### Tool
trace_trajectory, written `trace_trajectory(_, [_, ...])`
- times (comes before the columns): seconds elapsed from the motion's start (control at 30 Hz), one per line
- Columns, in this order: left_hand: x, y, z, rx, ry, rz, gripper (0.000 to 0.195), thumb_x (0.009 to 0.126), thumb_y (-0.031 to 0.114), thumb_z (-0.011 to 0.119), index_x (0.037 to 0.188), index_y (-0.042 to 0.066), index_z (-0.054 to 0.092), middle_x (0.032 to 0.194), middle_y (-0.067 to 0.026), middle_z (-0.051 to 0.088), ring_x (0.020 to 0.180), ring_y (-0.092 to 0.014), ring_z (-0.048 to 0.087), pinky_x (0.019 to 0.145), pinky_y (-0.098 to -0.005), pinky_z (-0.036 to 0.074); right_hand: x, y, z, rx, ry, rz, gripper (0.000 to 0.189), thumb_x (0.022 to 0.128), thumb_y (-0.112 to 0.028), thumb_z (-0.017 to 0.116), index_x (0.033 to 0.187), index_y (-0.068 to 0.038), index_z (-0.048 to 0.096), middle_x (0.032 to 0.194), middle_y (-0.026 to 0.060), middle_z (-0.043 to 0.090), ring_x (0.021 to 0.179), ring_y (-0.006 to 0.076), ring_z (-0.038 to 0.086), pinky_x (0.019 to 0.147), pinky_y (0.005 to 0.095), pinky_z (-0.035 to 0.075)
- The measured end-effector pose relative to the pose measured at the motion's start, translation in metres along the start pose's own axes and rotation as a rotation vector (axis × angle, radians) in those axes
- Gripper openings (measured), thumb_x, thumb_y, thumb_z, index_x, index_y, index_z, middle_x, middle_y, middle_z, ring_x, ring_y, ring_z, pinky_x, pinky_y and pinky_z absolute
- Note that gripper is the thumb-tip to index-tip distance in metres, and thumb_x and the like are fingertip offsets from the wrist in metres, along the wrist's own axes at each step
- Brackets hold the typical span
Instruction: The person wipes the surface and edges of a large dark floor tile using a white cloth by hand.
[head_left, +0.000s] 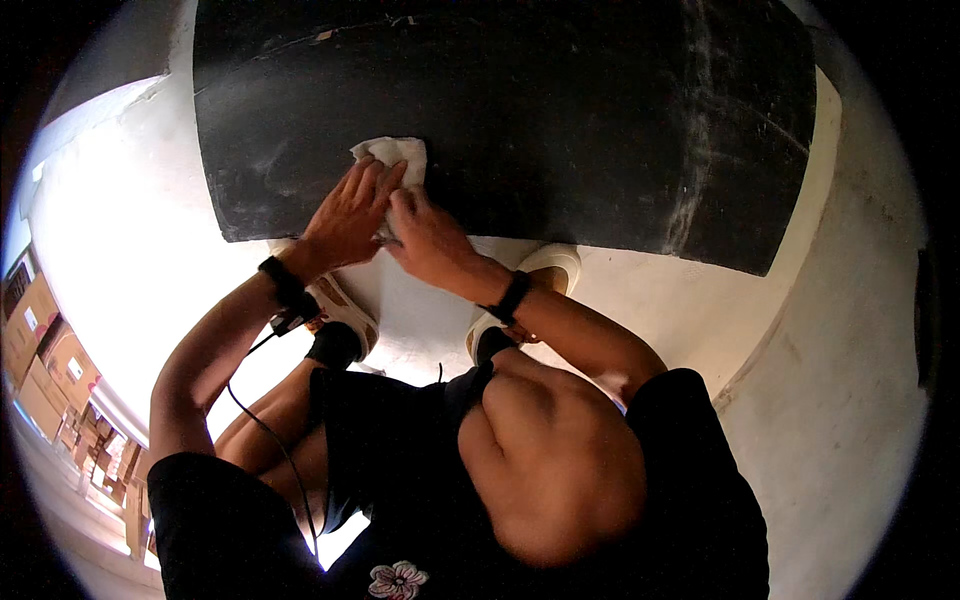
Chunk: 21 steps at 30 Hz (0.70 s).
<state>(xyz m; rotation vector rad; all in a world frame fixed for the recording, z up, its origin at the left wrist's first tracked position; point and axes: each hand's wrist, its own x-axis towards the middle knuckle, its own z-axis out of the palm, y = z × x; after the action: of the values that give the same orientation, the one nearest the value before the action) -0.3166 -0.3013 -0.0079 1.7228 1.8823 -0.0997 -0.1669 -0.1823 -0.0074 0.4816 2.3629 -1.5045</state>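
Observation:
A folded white cloth (414, 155) rests on a large black board (555, 127) close to its near edge. My left hand (346, 212) lies over the cloth, its fingers stretched across the top and holding it. With curled fingers, my right hand (433, 241) grips the cloth's near right side, right against the left hand. The lower part of the cloth is mostly hidden by both hands. Pale streaks (697, 127) run down the board's right side, and faint smudges mark its left.
The board lies low before my shoes (551, 266), above a pale floor (637, 292). A thin black cable (259, 420) hangs from my left wristband (283, 281). Cardboard boxes (64, 360) stand stacked at the far left. Bright light washes out the left floor.

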Motion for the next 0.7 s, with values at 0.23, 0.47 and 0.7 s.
trace_trajectory(0.23, [0.072,0.075,0.0,-0.234,0.402,0.174,0.072,0.082,0.019,0.082,0.144,0.004,0.049,0.134,-0.0189,0.049,0.122,-0.033,0.05,0.106,-0.0439,0.045,-0.07,0.058,-0.053,-0.056,0.238,0.066,0.071,0.085,-0.011,0.081,0.144,-0.002,0.043,0.137,0.0226,0.055,0.125,0.0386,0.058,0.104,0.0475,0.048])
trace_trajectory(0.47, [0.085,0.098,0.009,-0.099,0.3,0.055,0.108,0.074,0.032,0.087,0.158,0.0,0.027,0.155,-0.0266,0.035,0.148,-0.042,0.032,0.126,-0.0482,0.026,-0.072,0.058,-0.093,-0.255,0.019,0.134,0.059,0.084,-0.009,0.08,0.136,0.004,0.055,0.132,0.0229,0.058,0.12,0.0383,0.06,0.095,0.0455,0.053])
trace_trajectory(0.7, [0.01,0.0,0.016,0.014,0.213,0.014,0.104,0.076,0.039,0.084,0.155,-0.003,0.031,0.151,-0.0259,0.039,0.145,-0.04,0.036,0.126,-0.0466,0.027,0.03,-0.003,-0.058,-0.289,-0.323,-0.079,0.056,0.085,-0.015,0.079,0.132,0.005,0.056,0.132,0.0265,0.055,0.119,0.0424,0.058,0.099,0.0484,0.051])
